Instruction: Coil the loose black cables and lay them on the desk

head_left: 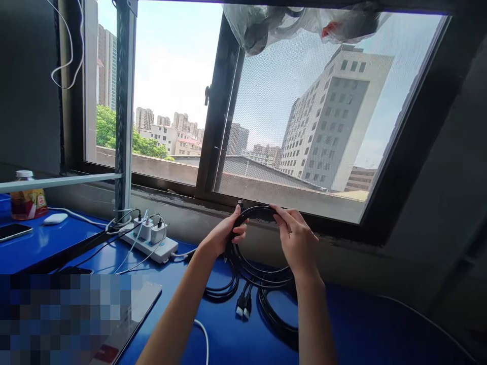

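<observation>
A coil of black cable [255,268] is held up in front of the window, its lower loops hanging down to the blue table [353,329]. My left hand [225,233] grips the coil's left side with fingers wrapped round it. My right hand [296,234] pinches the top of the loop. Two black plug ends [243,305] dangle below the coil. More black cable loops [276,317] lie on the table under my hands.
A white power strip [150,243] with several chargers plugged in sits to the left, wires trailing. Further left are a white mouse [55,218], a phone [13,231] and a bottle [26,197]. A laptop edge [133,314] lies near left. The window sill [266,213] runs behind.
</observation>
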A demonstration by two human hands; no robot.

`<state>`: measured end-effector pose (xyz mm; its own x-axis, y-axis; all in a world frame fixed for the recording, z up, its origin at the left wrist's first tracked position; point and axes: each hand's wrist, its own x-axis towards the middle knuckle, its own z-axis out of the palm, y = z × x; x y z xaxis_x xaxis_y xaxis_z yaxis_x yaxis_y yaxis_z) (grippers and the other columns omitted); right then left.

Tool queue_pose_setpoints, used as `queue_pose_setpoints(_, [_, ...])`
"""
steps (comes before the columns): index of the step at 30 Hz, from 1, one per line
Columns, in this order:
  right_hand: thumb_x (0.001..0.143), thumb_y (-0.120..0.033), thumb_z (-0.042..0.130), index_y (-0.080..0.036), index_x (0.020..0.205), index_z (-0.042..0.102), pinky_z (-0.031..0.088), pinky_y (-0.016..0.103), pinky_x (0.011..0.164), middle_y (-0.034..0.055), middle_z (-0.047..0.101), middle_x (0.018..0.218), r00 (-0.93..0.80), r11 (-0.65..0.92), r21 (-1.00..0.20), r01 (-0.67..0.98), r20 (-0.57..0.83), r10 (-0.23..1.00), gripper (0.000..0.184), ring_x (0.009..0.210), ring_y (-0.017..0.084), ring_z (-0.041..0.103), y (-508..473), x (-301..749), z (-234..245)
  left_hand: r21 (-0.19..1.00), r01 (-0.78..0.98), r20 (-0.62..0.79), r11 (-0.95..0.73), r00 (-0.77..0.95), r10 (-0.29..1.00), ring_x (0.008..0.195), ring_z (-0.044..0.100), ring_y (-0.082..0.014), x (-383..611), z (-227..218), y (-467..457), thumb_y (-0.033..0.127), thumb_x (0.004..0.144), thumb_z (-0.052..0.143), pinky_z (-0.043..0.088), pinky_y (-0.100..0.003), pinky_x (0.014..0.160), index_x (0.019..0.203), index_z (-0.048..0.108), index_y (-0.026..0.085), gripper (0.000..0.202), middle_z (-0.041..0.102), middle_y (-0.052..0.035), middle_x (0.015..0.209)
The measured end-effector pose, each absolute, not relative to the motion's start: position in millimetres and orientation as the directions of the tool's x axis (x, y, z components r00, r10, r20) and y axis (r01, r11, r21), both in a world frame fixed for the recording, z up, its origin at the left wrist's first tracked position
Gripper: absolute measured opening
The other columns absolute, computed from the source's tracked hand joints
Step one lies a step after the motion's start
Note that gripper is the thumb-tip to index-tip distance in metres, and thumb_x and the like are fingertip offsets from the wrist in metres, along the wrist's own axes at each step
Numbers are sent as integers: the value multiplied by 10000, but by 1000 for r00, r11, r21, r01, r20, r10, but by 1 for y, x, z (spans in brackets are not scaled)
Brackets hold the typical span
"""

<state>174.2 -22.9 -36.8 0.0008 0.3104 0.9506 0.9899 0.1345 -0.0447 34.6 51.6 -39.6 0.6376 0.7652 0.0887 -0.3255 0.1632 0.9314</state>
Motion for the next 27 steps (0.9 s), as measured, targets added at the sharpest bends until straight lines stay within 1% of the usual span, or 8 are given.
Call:
queue_pose_setpoints(2, [962, -443, 308, -211, 1017, 686, 343, 189, 459, 21, 631, 779, -5, 124, -31, 992, 960, 281, 447, 633, 124, 592, -24, 172, -35, 923, -367, 122, 111, 555, 823, 306, 250, -36, 41, -42, 52, 398, 967, 278, 153, -152, 335, 715, 420, 162, 373, 302, 84, 444])
queue_pose_setpoints(6, [956, -434, 343, -216, 941, 706, 301, 193, 433, 13, 623, 744, 17, 102, -43, 994, 970, 244, 423, 557, 105, 553, -27, 173, -34, 903, -429, 184, -1, 385, 905, 296, 305, -40, 54, -47, 50, 328, 959, 339, 153, -134, 323, 988, 381, 197, 141, 388, 103, 501])
queue_pose_setpoints(9, [958, -413, 349, -220, 927, 711, 295, 195, 436, 18, 621, 749, 22, 114, -52, 992, 968, 249, 411, 568, 108, 553, -27, 176, -35, 896, -437, 237, -75, 328, 914, 290, 358, -49, 60, -47, 45, 353, 942, 365, 165, -140, 309, 1057, 401, 196, 198, 419, 96, 522])
queue_pose_setpoints(13, [937, -394, 402, -235, 945, 713, 315, 201, 473, 25, 619, 771, 104, 126, -144, 982, 956, 275, 350, 604, 124, 553, -24, 178, -37, 909, -396, 289, -132, 368, 884, 275, 388, -64, 64, -45, 40, 537, 873, 417, 164, -167, 293, 832, 531, 147, 408, 470, 50, 505])
queue_pose_setpoints(16, [887, -360, 491, -255, 956, 714, 314, 212, 489, 29, 628, 833, 240, 126, -299, 946, 907, 347, 256, 642, 140, 557, -23, 177, -38, 925, -348, 295, -154, 400, 868, 267, 343, -46, 66, -47, 39, 637, 768, 509, 167, -171, 298, 623, 495, 150, 508, 439, 50, 453])
queue_pose_setpoints(19, [835, -336, 548, -261, 934, 722, 318, 221, 491, 33, 640, 871, 329, 124, -411, 903, 848, 415, 214, 652, 153, 560, -22, 176, -37, 939, -314, 269, -138, 425, 864, 264, 282, -41, 65, -51, 43, 689, 719, 520, 161, -176, 296, 552, 466, 164, 553, 373, 67, 383])
queue_pose_setpoints(23, [786, -342, 588, -291, 925, 725, 365, 234, 519, 19, 669, 838, 355, 137, -478, 867, 788, 504, 201, 614, 158, 562, -22, 175, -37, 965, -250, 198, -82, 487, 851, 262, 245, -58, 58, -53, 48, 744, 740, 414, 160, -197, 296, 429, 393, 184, 640, 251, 61, 303])
queue_pose_setpoints(27, [763, -358, 601, -267, 955, 719, 406, 283, 553, 59, 685, 831, 445, 71, -584, 809, 686, 576, 243, 732, 241, 607, -19, 175, -38, 975, -219, 159, -40, 558, 814, 302, 198, -50, 44, -50, 47, 767, 712, 419, 141, -192, 318, 511, 442, 180, 620, 223, 87, 357])
